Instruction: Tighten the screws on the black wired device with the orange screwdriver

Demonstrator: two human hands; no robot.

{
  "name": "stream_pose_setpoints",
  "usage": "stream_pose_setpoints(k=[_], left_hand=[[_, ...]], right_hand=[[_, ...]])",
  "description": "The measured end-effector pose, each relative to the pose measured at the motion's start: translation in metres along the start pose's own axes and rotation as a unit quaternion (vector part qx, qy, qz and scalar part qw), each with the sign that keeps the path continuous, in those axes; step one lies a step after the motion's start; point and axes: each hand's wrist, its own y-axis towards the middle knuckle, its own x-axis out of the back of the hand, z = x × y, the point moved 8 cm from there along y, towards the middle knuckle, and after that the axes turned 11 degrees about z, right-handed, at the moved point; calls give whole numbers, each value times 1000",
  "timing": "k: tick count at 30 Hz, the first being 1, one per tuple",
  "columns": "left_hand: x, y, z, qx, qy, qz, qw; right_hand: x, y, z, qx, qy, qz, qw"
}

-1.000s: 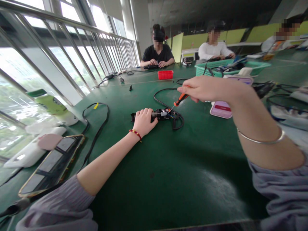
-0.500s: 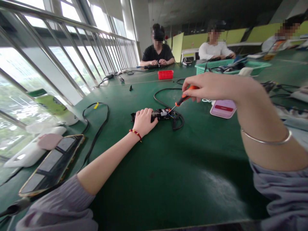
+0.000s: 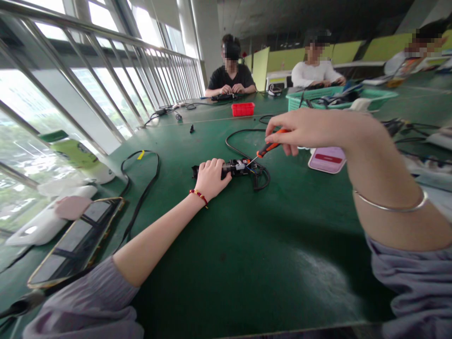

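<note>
A black device (image 3: pixel 237 167) with a cable at its right end lies on the green table (image 3: pixel 226 235). My left hand (image 3: pixel 212 179) is wrapped over the left part of this device, fingers closed round it. In my right hand (image 3: pixel 287 132) is an orange and black screwdriver (image 3: pixel 269 148), pinched by the handle and slanting down to the left. Its tip reaches the right end of the device, among small wires; the exact contact point is too small to tell.
A red box (image 3: pixel 243 109) and a teal basket (image 3: pixel 377 98) of parts stand further back. A pink phone (image 3: pixel 327 160) lies at the right; a larger phone (image 3: pixel 76 240), cables and a green-lidded bottle (image 3: pixel 76 155) are at the left. Several people sit beyond.
The fingers of my right hand and the screwdriver handle have shifted slightly, the handle tilting a little lower. My left hand and the device have stayed in place.
</note>
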Motion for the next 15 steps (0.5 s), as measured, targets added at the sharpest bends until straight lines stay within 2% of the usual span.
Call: stream_pose_setpoints(k=[3,5,11,13,15], left_hand=[[0,0,-1,-1,-2,1,1000],[0,0,-1,0,-3,3,1000],[-1,1,0,3,-7,5,1000],[-1,1,0,3,-6,4,1000],[0,0,0,3,-3,4,1000]], right_hand=[[-10,1,-4,-28,26,63,997],[-11,0,-4,-25,23,71,997],[6,-3,5,29,-69,-34,997],[2,-1,2,11,-50,-11,999],[-7,0,-2,-18,-8,45,999]])
